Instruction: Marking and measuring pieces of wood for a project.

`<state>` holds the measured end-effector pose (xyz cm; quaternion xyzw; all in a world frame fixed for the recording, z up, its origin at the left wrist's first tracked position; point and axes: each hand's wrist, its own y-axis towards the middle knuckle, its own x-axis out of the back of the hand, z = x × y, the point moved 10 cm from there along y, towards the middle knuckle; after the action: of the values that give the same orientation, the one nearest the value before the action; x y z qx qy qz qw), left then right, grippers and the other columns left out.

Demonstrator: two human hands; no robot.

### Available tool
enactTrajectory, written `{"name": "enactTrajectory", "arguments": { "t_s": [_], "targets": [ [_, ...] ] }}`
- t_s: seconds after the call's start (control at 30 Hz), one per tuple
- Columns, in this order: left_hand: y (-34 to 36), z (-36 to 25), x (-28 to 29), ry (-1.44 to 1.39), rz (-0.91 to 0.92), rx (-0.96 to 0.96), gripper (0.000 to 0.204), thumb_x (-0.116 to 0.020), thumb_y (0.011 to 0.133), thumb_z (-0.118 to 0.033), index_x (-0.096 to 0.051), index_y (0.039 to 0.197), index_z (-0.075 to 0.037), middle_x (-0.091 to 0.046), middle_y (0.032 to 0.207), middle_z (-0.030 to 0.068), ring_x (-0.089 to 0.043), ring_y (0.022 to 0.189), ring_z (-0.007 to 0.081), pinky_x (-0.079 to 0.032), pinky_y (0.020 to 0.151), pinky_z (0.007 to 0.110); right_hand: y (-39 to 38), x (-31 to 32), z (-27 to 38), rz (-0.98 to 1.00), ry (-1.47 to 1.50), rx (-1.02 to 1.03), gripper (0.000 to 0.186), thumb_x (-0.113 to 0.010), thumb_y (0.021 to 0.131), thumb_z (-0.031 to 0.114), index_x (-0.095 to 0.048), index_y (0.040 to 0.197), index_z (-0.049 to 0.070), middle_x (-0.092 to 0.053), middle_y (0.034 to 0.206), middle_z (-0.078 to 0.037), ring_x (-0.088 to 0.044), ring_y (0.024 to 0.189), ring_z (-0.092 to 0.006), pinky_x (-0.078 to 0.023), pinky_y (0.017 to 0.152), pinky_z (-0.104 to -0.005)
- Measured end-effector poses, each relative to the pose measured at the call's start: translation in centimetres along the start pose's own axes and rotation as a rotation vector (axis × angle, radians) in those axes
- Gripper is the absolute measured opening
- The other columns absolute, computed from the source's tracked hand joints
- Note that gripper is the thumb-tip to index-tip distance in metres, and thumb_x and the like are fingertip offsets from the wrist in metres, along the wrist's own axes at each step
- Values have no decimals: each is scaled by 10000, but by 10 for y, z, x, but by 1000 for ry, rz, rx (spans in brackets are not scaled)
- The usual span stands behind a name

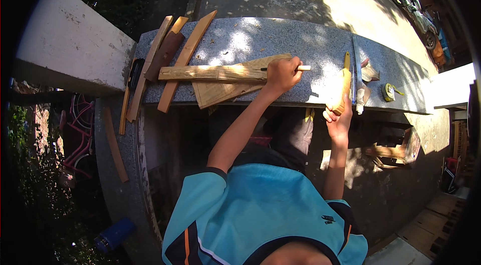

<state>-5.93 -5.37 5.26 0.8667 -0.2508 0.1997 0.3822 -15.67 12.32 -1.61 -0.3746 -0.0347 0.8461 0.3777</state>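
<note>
Sunlight falls across a grey stone counter (310, 44) strewn with wood. Left hand (282, 74) is closed around a white pencil (303, 68) and rests on a rough wooden bar (210, 73) lying across a flat wedge-shaped board (220, 92). Right hand (338, 114), at the counter's near edge, grips the wooden handle of a yellow-tipped tool (345, 82) that lies on the stone. More wooden strips (173, 59) lean at the left end, and a tape measure (388, 92) sits well to the right.

Wood strips (170, 59) left on slab (320, 44); saw (344, 87) right; tape measure (388, 92) far right.
</note>
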Motion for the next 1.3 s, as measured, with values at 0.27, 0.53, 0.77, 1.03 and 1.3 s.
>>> {"name": "enactTrajectory", "arguments": {
  "t_s": [0.27, 0.53, 0.77, 1.03, 1.3],
  "targets": [
    [-1, -3, -17, 42, 173, -61, 121, -622, 701, -213, -568, 701, -104, -550, 558, 68, -547, 493, 248, -418, 453, 352, -9, 6, 11, -73, -78, 50, 326, -493, 859, 388, -476, 917, 68, -450, 577, -37, -297, 357, -40, -269, 361, -177],
    [6, 1, -35, 89, 321, -35, 179, -631, 703, -242, -560, 707, -78, -545, 580, 99, -557, 541, 277, -423, 493, 370, -11, 5, 8, -51, -71, 27, 326, -499, 859, 393, -473, 924, 74, -453, 576, -43, -292, 351, -40, -263, 354, -175],
    [17, 11, -31, -11, 315, 45, 438, -638, 712, -480, -541, 676, -55, -556, 548, 111, -573, 535, 289, -440, 480, 379, -9, 9, 5, -83, -77, -9, 312, -482, 871, 385, -474, 913, 76, -452, 574, -47, -284, 348, -44, -256, 346, -181],
    [10, -7, -14, 193, 73, -81, 407, -572, 793, -440, -477, 652, -70, -524, 514, 86, -549, 483, 265, -415, 442, 351, -6, 8, -1, -66, -95, -29, 308, -463, 876, 390, -479, 872, 82, -458, 576, -43, -295, 346, -49, -265, 348, -180],
    [13, -8, -16, 124, 77, -110, 360, -567, 808, -398, -475, 675, -76, -533, 544, 75, -557, 493, 251, -433, 441, 340, -5, 3, -2, -41, -100, -32, 301, -463, 874, 390, -488, 839, 93, -465, 575, -37, -315, 352, -53, -264, 352, -183]
  ]
}}
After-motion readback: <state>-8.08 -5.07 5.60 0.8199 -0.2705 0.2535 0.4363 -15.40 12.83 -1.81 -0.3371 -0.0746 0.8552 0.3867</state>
